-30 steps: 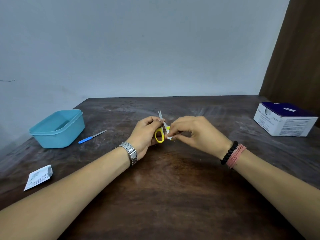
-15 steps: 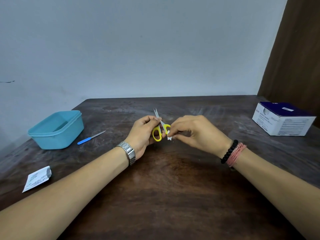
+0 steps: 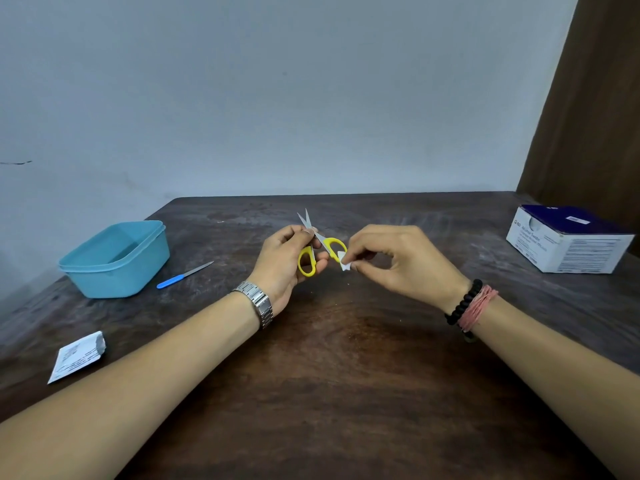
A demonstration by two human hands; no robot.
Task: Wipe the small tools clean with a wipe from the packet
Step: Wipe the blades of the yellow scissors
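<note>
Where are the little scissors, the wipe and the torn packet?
scissors (image 3: 307, 264): head view, on the left yellow handle loop.
wipe (image 3: 345, 263): head view, on its white folded corner.
packet (image 3: 77, 356): head view, on its printed face.

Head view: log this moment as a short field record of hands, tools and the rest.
left hand: grips yellow-handled scissors, blades open, tips up
right hand: pinches white wipe at one scissor handle loop
blue-handled tool: on table, beside blue tub
torn packet: table's left edge
swab box: far right
</note>
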